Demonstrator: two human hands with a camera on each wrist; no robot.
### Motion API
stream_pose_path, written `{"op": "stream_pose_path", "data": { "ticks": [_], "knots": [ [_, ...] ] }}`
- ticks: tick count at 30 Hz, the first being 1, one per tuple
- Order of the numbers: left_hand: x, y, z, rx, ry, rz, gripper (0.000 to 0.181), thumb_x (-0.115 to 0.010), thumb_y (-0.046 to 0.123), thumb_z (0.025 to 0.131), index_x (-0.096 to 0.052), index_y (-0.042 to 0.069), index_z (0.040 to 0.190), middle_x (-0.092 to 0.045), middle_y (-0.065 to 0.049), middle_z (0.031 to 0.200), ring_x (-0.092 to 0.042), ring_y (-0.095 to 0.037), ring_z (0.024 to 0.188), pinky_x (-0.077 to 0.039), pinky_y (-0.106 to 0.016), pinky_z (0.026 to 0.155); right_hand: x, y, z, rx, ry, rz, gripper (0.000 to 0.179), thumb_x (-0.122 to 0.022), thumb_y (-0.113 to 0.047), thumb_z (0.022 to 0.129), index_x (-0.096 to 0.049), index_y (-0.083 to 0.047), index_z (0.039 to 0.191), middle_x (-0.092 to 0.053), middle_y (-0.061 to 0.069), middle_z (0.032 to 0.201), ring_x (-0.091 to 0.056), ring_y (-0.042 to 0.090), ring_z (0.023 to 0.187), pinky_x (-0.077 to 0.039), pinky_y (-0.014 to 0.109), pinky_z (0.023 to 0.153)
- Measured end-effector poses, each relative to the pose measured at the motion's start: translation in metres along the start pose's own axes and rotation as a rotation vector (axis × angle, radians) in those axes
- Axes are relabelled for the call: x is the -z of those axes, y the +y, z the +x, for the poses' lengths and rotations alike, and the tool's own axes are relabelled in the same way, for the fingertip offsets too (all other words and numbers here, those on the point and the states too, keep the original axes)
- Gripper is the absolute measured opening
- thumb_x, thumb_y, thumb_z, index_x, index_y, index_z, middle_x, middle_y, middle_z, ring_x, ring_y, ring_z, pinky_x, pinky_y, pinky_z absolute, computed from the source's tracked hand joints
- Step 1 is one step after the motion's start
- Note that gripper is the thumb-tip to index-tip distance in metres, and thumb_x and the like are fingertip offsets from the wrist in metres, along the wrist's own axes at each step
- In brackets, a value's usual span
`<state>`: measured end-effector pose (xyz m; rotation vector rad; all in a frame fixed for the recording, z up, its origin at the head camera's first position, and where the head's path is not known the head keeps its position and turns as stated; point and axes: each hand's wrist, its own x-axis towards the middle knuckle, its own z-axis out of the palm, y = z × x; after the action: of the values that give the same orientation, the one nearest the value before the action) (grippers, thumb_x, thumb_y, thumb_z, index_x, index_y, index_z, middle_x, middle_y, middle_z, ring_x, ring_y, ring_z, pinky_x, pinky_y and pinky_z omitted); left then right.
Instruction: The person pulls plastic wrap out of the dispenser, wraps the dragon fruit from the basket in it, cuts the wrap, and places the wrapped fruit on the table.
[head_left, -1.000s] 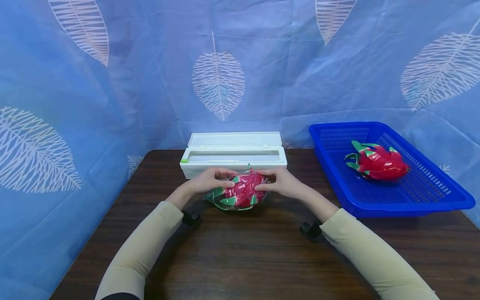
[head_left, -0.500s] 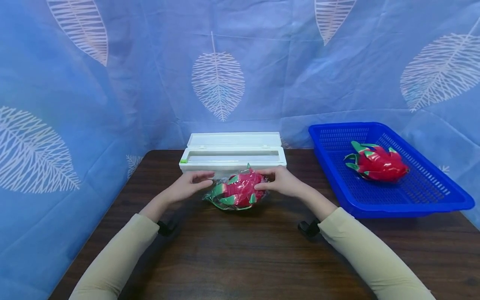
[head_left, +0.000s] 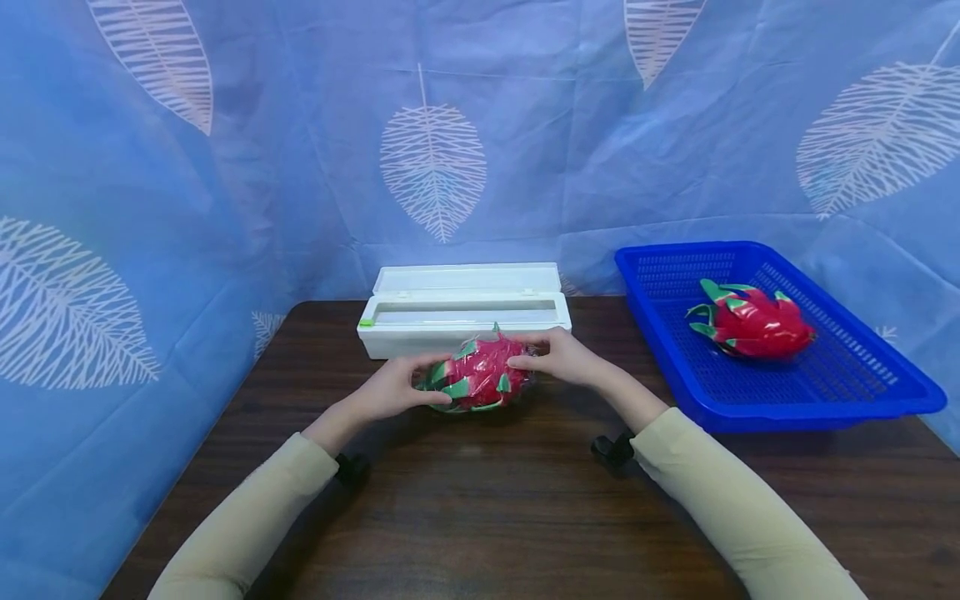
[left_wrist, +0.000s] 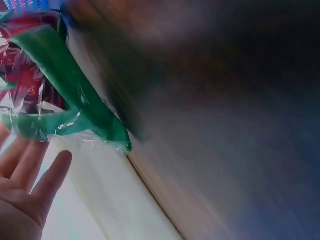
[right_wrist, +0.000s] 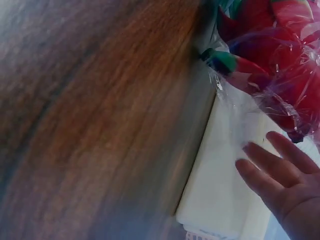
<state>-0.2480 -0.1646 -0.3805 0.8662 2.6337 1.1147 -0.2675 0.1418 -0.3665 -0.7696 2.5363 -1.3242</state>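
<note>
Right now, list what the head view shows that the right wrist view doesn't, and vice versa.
The head view alone shows the left hand, the open white lid, and the blue basket holding a second dragon fruit. The right wrist view alone shows three fingertips of the right hand, side by side. Both show that hand, the wrapped dragon fruit, the white box and the table.

Person in long pale-beige sleeves, plain fabric. Left sleeve (head_left: 251, 512) lightly creased near the bottom edge of the head view; right sleeve (head_left: 738, 500) same colour, straight cuff end. Left hand (head_left: 390, 389) and right hand (head_left: 562, 358) bare. Small black left wrist device (head_left: 352, 471), detail lost in shadow. Right wrist device (head_left: 612, 452) also black, rounded, lumpy outline.
</note>
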Motion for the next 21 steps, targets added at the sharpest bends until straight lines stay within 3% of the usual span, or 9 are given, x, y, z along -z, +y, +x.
{"op": "stream_pose_path", "data": {
  "ticks": [5,8,12,16,21],
  "knots": [
    [0.004,-0.001,0.006,-0.017,-0.012,0.005,0.067,-0.083,0.03,0.078,-0.056,0.012,0.137,-0.059,-0.006,0.13,-0.057,-0.022,0.114,-0.049,-0.043,0.095,-0.001,0.0,0.002,-0.032,-0.001,0.046,0.054,-0.07,-0.032,0.091,-0.056,-0.011,0.138,-0.069,0.01,0.086,-0.055,0.023,0.067,-0.05,0.037,0.061],
    [0.007,-0.004,0.009,-0.044,-0.053,-0.026,0.064,-0.081,0.026,0.08,-0.057,0.009,0.136,-0.06,-0.007,0.13,-0.058,-0.022,0.115,-0.049,-0.041,0.094,-0.002,-0.001,0.002,-0.062,-0.012,0.066,0.052,-0.069,-0.032,0.092,-0.057,-0.007,0.136,-0.071,0.011,0.101,-0.065,0.023,0.078,-0.056,0.044,0.071],
    [0.011,-0.009,0.011,-0.068,-0.138,-0.114,0.061,-0.077,0.022,0.085,-0.053,0.005,0.138,-0.058,-0.011,0.133,-0.057,-0.023,0.119,-0.049,-0.038,0.095,-0.004,0.0,0.001,-0.09,-0.043,0.06,0.046,-0.064,-0.028,0.096,-0.059,0.003,0.13,-0.069,0.017,0.109,-0.067,0.022,0.084,-0.057,0.044,0.075],
    [0.013,-0.012,0.014,-0.036,-0.195,-0.164,0.062,-0.073,0.024,0.089,-0.049,0.007,0.143,-0.054,-0.01,0.138,-0.054,-0.02,0.123,-0.047,-0.037,0.097,-0.005,0.003,0.0,-0.093,-0.049,0.022,0.045,-0.059,-0.029,0.098,-0.06,0.005,0.128,-0.067,0.018,0.113,-0.066,0.023,0.091,-0.056,0.04,0.078],
    [0.016,-0.011,0.016,0.029,-0.205,-0.162,0.065,-0.071,0.032,0.09,-0.046,0.008,0.145,-0.05,-0.009,0.142,-0.05,-0.021,0.126,-0.044,-0.04,0.101,-0.004,0.005,0.0,-0.106,-0.041,-0.074,0.049,-0.054,-0.037,0.1,-0.059,0.001,0.131,-0.065,0.016,0.112,-0.062,0.025,0.092,-0.053,0.039,0.079]
  ]
}}
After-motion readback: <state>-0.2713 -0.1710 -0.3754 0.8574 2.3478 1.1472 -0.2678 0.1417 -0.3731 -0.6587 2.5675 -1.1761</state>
